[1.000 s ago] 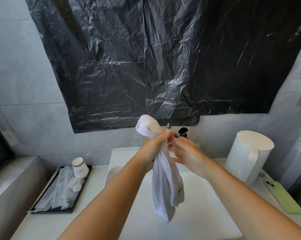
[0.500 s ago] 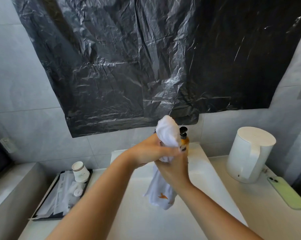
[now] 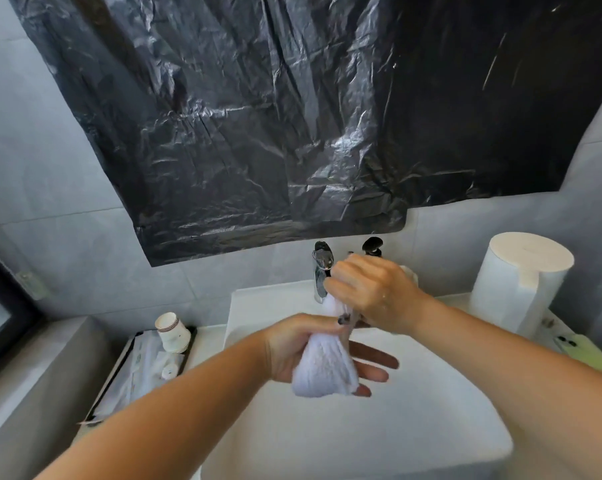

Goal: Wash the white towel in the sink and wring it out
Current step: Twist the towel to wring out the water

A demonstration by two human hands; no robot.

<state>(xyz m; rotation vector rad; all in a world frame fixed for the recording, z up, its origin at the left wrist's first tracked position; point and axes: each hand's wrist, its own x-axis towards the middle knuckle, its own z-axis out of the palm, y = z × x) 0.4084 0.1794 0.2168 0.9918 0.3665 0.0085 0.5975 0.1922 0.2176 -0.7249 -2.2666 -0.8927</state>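
The white towel (image 3: 325, 370) is bunched into a twisted roll above the white sink (image 3: 344, 445). My left hand (image 3: 292, 351) holds its thick lower end, thumb over the cloth and fingers reaching out underneath. My right hand (image 3: 374, 294) grips the narrow upper end, just in front of the chrome faucet (image 3: 322, 268). The towel's middle is hidden between the two hands. No running water shows.
A soap pump (image 3: 372, 245) stands behind my right hand. A white cylindrical container (image 3: 521, 282) and a green phone (image 3: 592, 356) sit on the counter to the right. At left, a black tray (image 3: 133, 372) holds a paper cup (image 3: 173, 332) and packets. Black plastic sheeting (image 3: 292, 116) covers the wall.
Both hands came down with the towel from in front of the wall to just over the basin. My right hand now grips the top end, my left the bottom end.
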